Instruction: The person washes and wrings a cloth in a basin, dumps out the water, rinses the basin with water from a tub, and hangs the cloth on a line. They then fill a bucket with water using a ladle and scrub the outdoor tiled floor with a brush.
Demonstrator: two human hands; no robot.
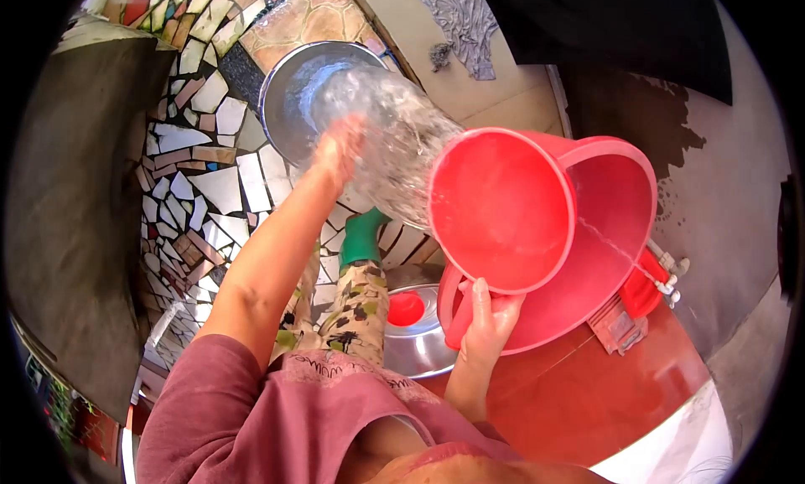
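My right hand (485, 320) grips the near rim of a tilted red plastic bucket (503, 212). A broad sheet of water (394, 140) pours from the bucket toward a round metal basin (277, 119), which has something blue inside it. Beside the falling water, over the basin's near edge, is my left hand (340, 153), smeared by motion with its fingers unclear. Behind the bucket stands a larger red plastic tub (608, 258). A thin stream of water runs from a tap (668, 289) into that tub.
A steel basin (419, 350) with a small red item (406, 309) in it sits near my legs. Broken-tile mosaic (218, 186) covers the ground at left, red flooring (570, 400) at right. A grey cloth (461, 23) lies at the back. My green boot (362, 237) stands below the water.
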